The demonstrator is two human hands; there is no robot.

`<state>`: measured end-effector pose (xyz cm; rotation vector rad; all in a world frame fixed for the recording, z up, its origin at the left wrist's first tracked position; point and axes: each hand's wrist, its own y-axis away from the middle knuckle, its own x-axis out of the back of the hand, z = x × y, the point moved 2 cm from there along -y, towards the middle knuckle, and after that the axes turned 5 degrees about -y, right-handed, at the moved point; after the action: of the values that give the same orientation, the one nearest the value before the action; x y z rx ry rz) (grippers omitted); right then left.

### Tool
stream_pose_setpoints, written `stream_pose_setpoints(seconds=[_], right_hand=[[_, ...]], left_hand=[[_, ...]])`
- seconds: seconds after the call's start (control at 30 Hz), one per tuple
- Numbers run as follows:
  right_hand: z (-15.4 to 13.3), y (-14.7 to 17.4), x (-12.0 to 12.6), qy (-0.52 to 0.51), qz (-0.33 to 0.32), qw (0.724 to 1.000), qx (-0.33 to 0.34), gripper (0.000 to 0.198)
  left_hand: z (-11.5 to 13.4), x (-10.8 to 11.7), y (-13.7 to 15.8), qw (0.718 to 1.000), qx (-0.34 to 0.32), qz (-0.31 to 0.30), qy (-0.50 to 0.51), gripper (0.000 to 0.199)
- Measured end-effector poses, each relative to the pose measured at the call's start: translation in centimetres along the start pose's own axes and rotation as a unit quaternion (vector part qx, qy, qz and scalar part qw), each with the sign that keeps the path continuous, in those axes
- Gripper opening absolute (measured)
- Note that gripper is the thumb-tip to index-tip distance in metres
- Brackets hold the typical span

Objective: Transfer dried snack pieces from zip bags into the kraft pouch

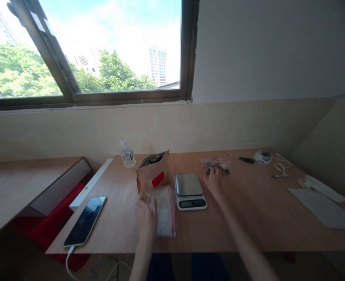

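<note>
now left hand (146, 218) flat on zip bag (165, 210), gripping nothing; right hand (213, 180) fingers closing on small packet (216, 164) at 1 o'clock of scale (189, 190); grip unclear, pinch edge.

My two bare arms, no sleeves on them, my left hand (146, 218) with no ring or watch, my right hand (213, 180) bare too, dark blue trousers below

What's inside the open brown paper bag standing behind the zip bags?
The brown paper bag with a red label stands open; small dark and pale pieces show at its mouth, too blurred to identify. Its walls hide everything lower down.
</note>
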<state>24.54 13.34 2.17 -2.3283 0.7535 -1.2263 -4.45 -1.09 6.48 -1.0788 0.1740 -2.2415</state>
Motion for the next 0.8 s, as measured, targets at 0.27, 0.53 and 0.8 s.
stream_pose_setpoints(seconds=[0.27, 0.53, 0.8], right_hand=[[4.3, -0.8, -1.5, 0.214, -0.035, 0.976, -0.026, 0.041], [3.6, 0.0, 2.1, 0.13, -0.017, 0.991, -0.039, 0.029], [-1.1, 5.5, 13.1, -0.099, 0.148, 0.971, -0.158, 0.038]], left_hand=[[0.7, -4.1, 4.4, 0.974, -0.177, -0.04, -0.138, 0.044], [-3.3, -7.6, 4.5, 0.956, -0.204, -0.123, -0.171, 0.048], [2.9, -3.5, 3.8, 0.953, -0.099, -0.233, 0.164, 0.05]])
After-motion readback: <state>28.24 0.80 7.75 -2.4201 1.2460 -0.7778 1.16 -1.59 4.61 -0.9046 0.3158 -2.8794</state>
